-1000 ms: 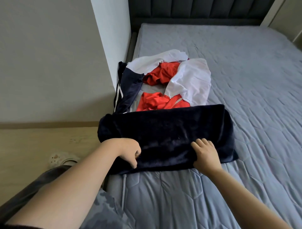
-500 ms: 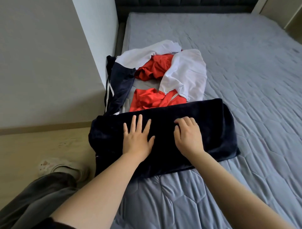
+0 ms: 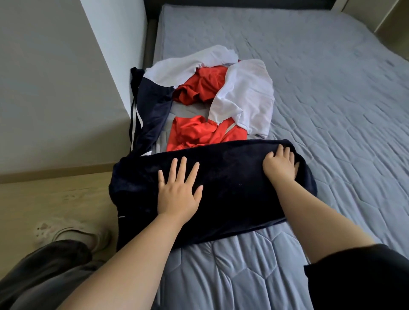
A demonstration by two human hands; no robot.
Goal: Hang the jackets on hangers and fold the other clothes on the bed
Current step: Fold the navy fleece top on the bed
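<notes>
A dark navy velvet garment (image 3: 232,177) lies folded into a long band across the left side of the bed (image 3: 332,99), its left end hanging over the bed's edge. My left hand (image 3: 179,190) presses flat on its left half with fingers spread. My right hand (image 3: 280,164) rests on the garment's right end, fingers reaching the far edge. Behind it lies a loose pile: a white garment (image 3: 245,95), red clothes (image 3: 199,132), and a navy jacket with white stripes (image 3: 150,106) at the bed's left edge.
A wall corner (image 3: 106,66) juts in at the left of the bed. Wooden floor (image 3: 55,194), a light shoe (image 3: 73,234) and my grey trouser leg (image 3: 44,276) are at lower left. The dark headboard (image 3: 243,2) runs along the far end.
Both hands went from the garment's near edge onto its top. My right hand then slid right to the garment's end while my left hand stayed flat.
</notes>
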